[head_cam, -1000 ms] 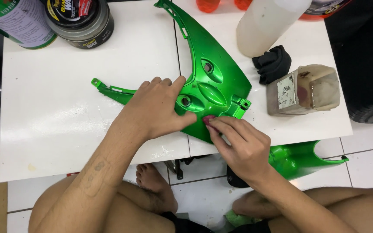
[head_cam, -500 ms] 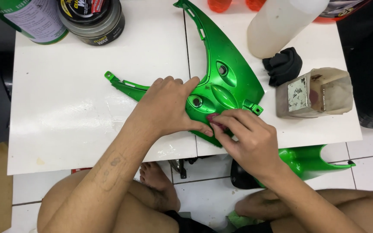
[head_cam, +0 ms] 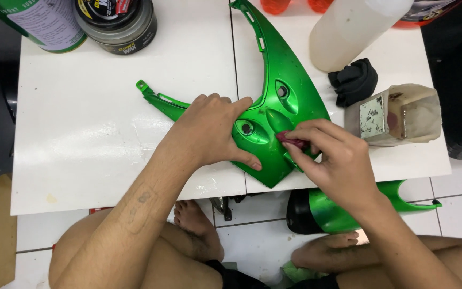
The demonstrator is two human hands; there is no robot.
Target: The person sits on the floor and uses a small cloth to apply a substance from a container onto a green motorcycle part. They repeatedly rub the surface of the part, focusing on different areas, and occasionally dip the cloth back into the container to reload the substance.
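Green panel (head_cam: 287,115) tip overhangs bench (head_cam: 81,134) front edge; left hand (head_cam: 212,131) flat on panel, fingers spread; right hand (head_cam: 332,155) fingers pinch dark-red pad (head_cam: 291,141) against panel.

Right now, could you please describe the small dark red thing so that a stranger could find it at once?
Start at the white table and find the big shiny green panel lying on it. The right hand presses on the panel's lower part, and the small dark red pad sits pinched under its fingertips. It is the only dark red thing there; the cloth nearby is black.
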